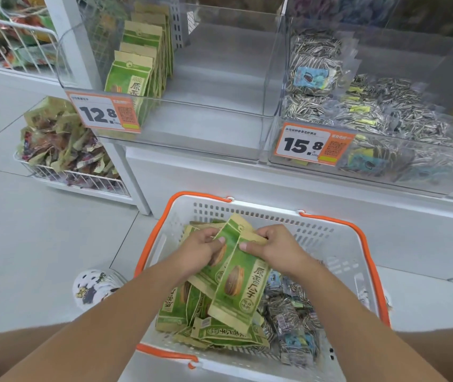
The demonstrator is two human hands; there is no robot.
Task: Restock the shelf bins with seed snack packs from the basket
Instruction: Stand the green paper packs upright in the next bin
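Gripping green seed packs (236, 282) over the basket (338, 244), left hand (202, 249) and right hand (273, 245) fingers both closing on them.

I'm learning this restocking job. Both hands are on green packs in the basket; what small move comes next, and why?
Probably lift the green packs held by the left hand and right hand up toward the left bin: it holds matching packs in one row only, with most of its floor bare.
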